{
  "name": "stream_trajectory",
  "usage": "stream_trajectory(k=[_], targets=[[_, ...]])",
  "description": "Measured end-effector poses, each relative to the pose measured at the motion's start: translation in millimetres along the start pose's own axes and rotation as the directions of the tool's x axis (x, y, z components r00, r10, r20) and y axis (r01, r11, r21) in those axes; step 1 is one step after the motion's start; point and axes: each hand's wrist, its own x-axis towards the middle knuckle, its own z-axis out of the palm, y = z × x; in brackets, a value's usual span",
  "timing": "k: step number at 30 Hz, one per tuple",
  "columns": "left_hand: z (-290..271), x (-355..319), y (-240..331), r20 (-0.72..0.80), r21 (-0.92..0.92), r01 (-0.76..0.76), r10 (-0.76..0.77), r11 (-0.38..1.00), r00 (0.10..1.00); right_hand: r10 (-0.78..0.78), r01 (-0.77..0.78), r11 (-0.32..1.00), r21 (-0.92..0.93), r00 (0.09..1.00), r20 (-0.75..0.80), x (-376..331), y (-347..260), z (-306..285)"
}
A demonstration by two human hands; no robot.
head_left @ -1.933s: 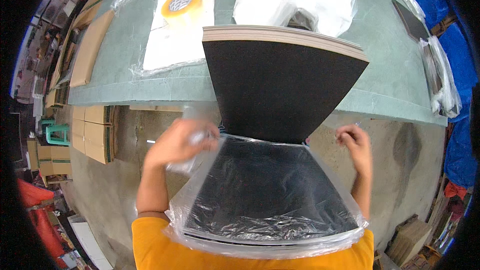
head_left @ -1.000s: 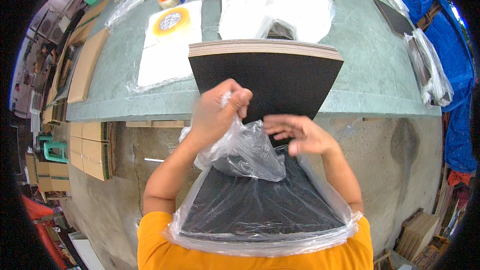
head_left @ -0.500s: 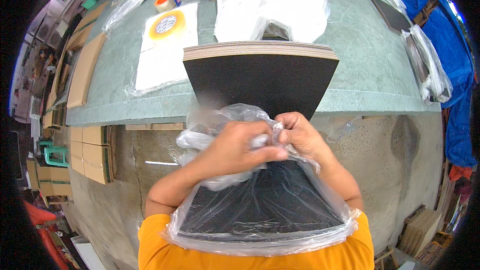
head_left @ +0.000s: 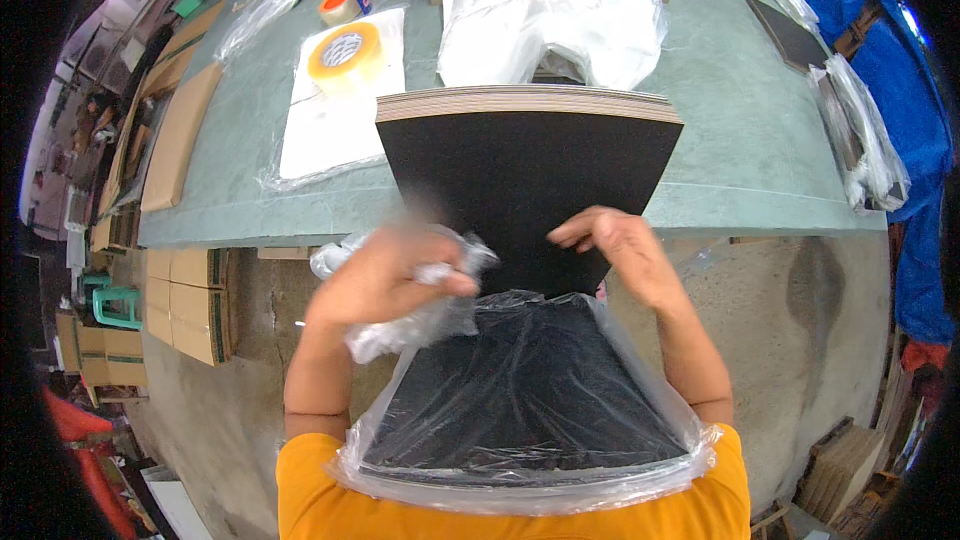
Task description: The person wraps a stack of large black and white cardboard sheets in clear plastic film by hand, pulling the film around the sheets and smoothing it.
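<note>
Right hand point(head_left: 625, 248) near green table point(head_left: 740, 140), concrete floor point(head_left: 760, 340) below

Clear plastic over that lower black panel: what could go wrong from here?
The clear plastic is creased and might tear or wrinkle further if tugged. The bunched plastic in the left hand might snag on an edge. The right hand shows in front of the black board stack, so a bump could perhaps shift it.

No text is showing legibly; grey marks inside the yellow tape roll point(head_left: 371, 52), lying far left on the counter point(head_left: 740, 140), are appearing unreadable.
</note>
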Motion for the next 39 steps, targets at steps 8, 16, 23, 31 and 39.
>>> stream_trajectory(k=[8, 16, 23, 31, 39], targets=[[18, 19, 4, 0.087, -0.175, -0.005, 0.021, 0.985, 0.996, 0.211, -0.33, 0.746, 0.578, 0.941, 0.264, 15, -7, 27], [-50, -40, -51, -0.633, 0.039, 0.539, -0.397, 0.841, 0.665, 0.241, -0.285, 0.827, 0.484, 0.958, 0.154, -17, 2, -12], [52, 5, 29, 0.041, -0.07, -0.155, 0.158, 0.986, 0.987, -0.293, 0.336, 0.895, 0.294, 0.939, -0.181, 11, -65, 14], [15, 19, 19, -0.08, -0.403, -0.01, -0.025, 0.915, 0.997, 0.102, -0.147, 0.907, 0.395, 0.986, 0.134, 16, -24, -4], [0, 21, 22, 0.088, -0.617, 0.065, -0.013, 0.784, 0.996, -0.315, -0.089, 0.77, 0.632, 0.809, 0.497, -3, -59, 10]])
